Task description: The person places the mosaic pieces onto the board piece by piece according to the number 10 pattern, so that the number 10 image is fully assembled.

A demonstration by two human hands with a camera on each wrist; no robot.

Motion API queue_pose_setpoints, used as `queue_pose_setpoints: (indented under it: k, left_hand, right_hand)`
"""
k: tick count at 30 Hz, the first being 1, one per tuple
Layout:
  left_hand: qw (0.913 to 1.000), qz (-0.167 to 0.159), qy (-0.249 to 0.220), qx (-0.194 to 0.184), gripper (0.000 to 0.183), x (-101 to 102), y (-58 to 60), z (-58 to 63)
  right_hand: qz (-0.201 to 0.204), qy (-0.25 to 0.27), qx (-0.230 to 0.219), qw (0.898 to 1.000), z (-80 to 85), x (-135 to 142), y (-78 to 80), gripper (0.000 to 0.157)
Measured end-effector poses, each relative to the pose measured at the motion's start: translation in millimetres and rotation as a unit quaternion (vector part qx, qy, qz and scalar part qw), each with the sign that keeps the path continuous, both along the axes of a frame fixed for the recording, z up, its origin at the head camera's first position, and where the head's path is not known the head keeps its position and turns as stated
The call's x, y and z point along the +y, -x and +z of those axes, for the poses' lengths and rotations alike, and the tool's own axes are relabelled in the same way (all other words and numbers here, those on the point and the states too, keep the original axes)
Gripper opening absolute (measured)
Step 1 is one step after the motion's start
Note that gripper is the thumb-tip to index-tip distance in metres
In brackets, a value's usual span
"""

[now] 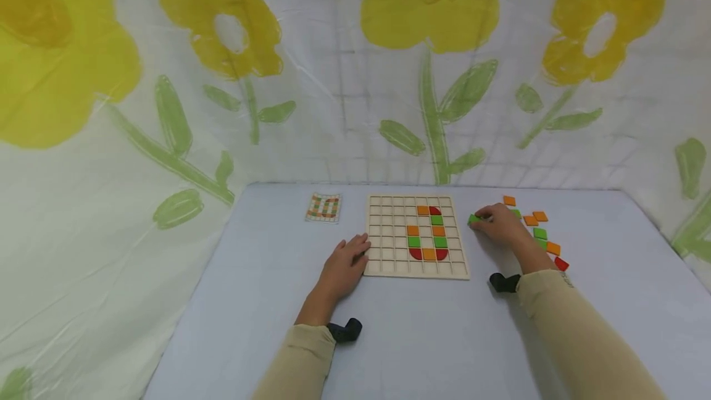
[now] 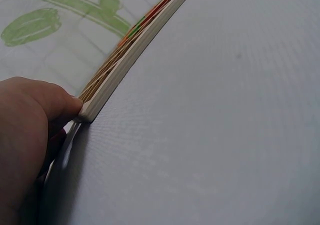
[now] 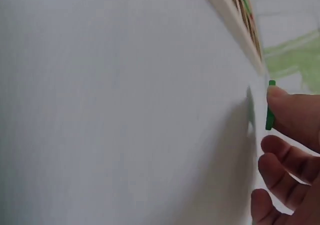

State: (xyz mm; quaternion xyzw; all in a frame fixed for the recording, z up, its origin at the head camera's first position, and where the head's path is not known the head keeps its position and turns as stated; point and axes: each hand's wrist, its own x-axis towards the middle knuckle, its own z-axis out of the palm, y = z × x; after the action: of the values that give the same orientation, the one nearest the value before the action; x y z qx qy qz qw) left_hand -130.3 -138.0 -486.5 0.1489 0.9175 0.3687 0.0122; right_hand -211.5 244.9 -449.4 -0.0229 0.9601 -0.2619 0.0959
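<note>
A square wooden grid board (image 1: 389, 253) lies on the table, with orange, green and red tiles set in several of its cells. My left hand (image 1: 341, 269) rests at the board's left side; in the left wrist view the thumb touches the near corner of its edge. Between the thumb and fingers of my right hand (image 1: 504, 227) is a small green square tile (image 1: 474, 218), pinched just off the board's right side. The right wrist view shows this tile (image 3: 270, 119) edge-on above the table, the other fingers loosely bent below it.
Several loose orange, green and red tiles, one an orange tile (image 1: 509, 200), lie to the right, partly behind the right forearm. A small patterned card (image 1: 324, 208) lies left of the board. A flower-printed white curtain (image 1: 311, 141) hangs behind the table (image 1: 411, 338).
</note>
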Motion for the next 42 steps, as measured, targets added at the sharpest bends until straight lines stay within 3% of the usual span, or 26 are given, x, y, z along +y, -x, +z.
queue_pose_setpoints:
  k: [13,19,36,42]
  left_hand:
    - [0.9999,0.002,-0.004,-0.016,0.040,4,-0.1,0.2]
    - [0.9998,0.003,-0.013,-0.018,0.039,5,-1.3,-2.1]
    - [0.9999,0.008,0.005,-0.014,0.040,5,-0.4,-1.5]
    - [0.9998,0.015,0.004,-0.014,0.040,2,0.2,-1.1]
  right_hand:
    - [0.109,0.009,0.069,0.992,13.4,-81,11.3,0.034]
    - [0.125,0.011,0.049,0.991,10.7,-107,12.3,0.036]
    - [0.143,-0.040,0.079,0.986,2.6,-114,12.8,0.024]
    - [0.126,-0.025,0.056,0.990,10.7,-104,13.2,0.028]
